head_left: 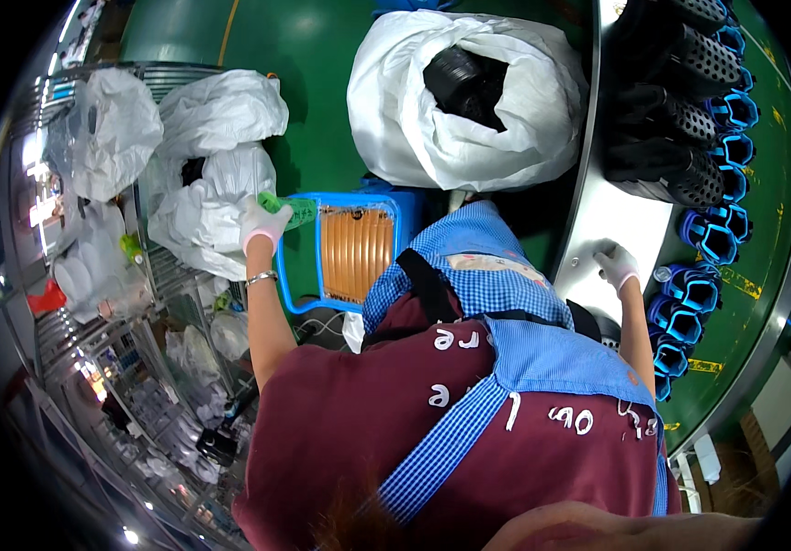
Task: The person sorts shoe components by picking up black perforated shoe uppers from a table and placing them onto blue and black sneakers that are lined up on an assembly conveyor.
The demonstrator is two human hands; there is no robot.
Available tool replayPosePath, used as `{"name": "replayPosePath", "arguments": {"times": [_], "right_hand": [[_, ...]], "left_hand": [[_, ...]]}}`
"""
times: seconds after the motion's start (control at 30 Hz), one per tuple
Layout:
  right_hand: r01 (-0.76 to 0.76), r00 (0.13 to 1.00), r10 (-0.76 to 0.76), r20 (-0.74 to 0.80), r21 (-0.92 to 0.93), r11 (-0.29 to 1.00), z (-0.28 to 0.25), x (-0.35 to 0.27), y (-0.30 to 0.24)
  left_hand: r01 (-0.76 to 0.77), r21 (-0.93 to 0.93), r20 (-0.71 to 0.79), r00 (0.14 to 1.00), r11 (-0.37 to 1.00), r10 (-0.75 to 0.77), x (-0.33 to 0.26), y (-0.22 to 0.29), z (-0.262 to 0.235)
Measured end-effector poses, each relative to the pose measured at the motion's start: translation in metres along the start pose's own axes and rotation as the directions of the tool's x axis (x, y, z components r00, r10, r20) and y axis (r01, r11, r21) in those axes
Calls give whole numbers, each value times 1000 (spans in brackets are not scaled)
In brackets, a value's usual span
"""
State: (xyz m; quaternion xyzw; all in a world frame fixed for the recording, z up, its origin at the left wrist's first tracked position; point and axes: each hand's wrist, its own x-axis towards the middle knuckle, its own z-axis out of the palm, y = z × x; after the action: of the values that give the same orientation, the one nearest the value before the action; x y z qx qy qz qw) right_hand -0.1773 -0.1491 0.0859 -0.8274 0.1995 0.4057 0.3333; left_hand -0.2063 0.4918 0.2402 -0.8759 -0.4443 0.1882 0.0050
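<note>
My left hand [265, 223], in a white glove, is closed on a green printed piece [295, 210], thin and flexible-looking. It is at the edge of a white plastic sack [198, 216] on the left rack, above the corner of a blue chair [296, 296] with a brown slatted seat. My right hand [618, 264], in a white glove with grey fingers, is at the metal bench [618, 219] on the right. Its fingers are curled, and whatever they may hold is hidden. Black shoes with dotted soles [689, 179] lie farther along the bench.
A large white sack [386, 110] with black items [464, 81] in its mouth stands ahead. Blue-rimmed dark shoe-shaped pieces [715, 241] line the bench's right side. The wire rack [152, 275] at left carries more white sacks. The floor [317, 83] is green.
</note>
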Motion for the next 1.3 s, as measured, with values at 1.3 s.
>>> {"name": "replayPosePath", "arguments": {"times": [1.3], "right_hand": [[21, 997, -27, -68, -90, 996, 32, -15, 27]], "left_hand": [[186, -267, 5, 981, 946, -192, 38, -197, -17]]}}
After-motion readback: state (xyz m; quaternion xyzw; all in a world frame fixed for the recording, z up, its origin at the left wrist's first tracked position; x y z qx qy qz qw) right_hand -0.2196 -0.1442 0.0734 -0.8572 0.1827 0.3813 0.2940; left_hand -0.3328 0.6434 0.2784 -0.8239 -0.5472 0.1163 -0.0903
